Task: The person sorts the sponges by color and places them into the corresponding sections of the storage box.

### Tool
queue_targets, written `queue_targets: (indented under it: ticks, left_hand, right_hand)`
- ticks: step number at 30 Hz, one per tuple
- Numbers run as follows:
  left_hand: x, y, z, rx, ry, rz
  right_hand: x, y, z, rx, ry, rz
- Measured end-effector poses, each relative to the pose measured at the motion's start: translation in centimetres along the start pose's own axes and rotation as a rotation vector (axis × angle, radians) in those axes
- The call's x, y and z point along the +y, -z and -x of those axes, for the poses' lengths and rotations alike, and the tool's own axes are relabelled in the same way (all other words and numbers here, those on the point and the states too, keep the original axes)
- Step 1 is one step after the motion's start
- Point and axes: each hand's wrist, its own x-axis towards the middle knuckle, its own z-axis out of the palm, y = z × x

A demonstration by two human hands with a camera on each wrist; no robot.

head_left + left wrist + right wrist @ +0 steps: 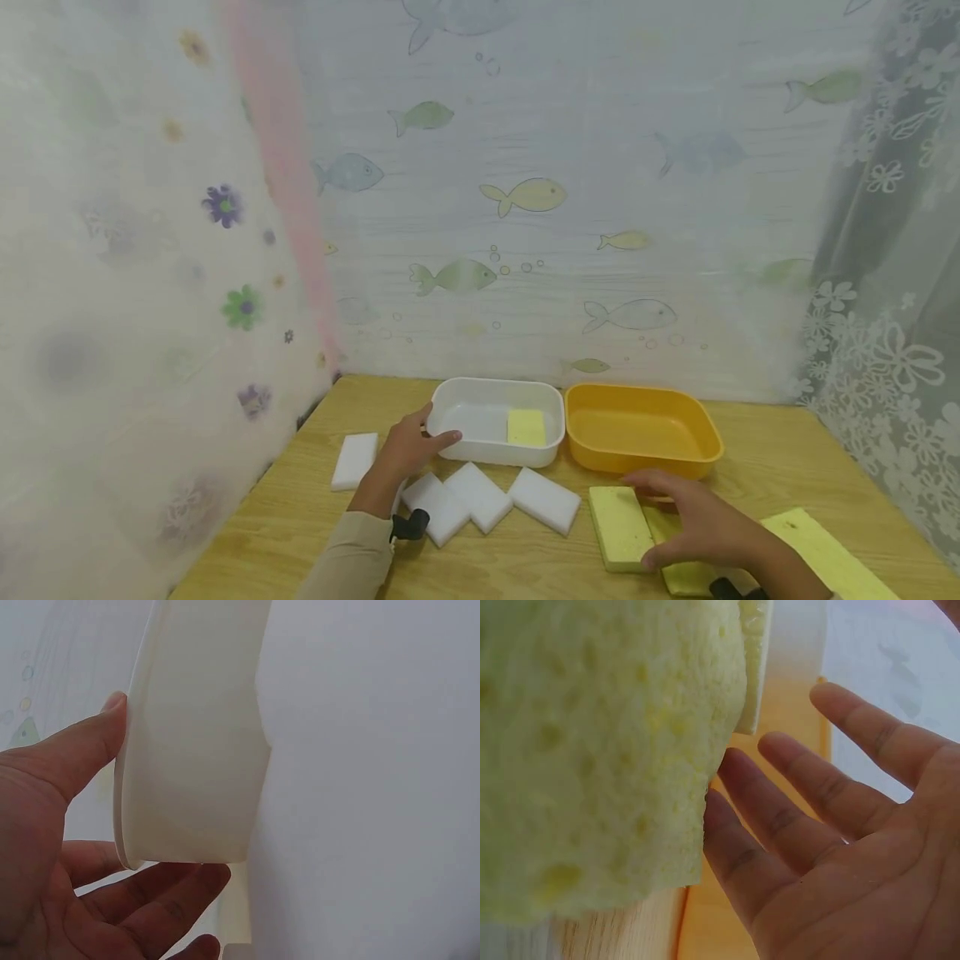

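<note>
My left hand (408,450) holds the left front corner of a white plastic tub (498,454). In the left wrist view the thumb touches the rim while the other fingers lie along the side wall. Inside the tub, toward its right end, lies a yellow sponge (527,427). My right hand (701,525) is spread around another yellow sponge (618,529) on the table, thumb near its front corner and fingers by its back edge. Seen from the right wrist, the fingers are mostly extended, with some tips at the edge of the sponge (607,765); the thumb is largely out of that view.
An orange plastic tub (630,461) stands right of the white one. Several white foam blocks (545,500) lie in front, one (356,461) at the left. More yellow sponges (825,557) lie beneath and beyond my right hand. A fish-printed curtain (540,250) hangs behind the table.
</note>
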Motion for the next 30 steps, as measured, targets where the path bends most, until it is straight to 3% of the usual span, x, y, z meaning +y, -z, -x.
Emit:
queue_targets:
  ticks: [30]
  left_hand:
    - [0.02,-0.12,0.04,-0.007,0.007,0.030]
  right_hand:
    - [-0.05,-0.14,-0.08,-0.083,-0.122,0.029]
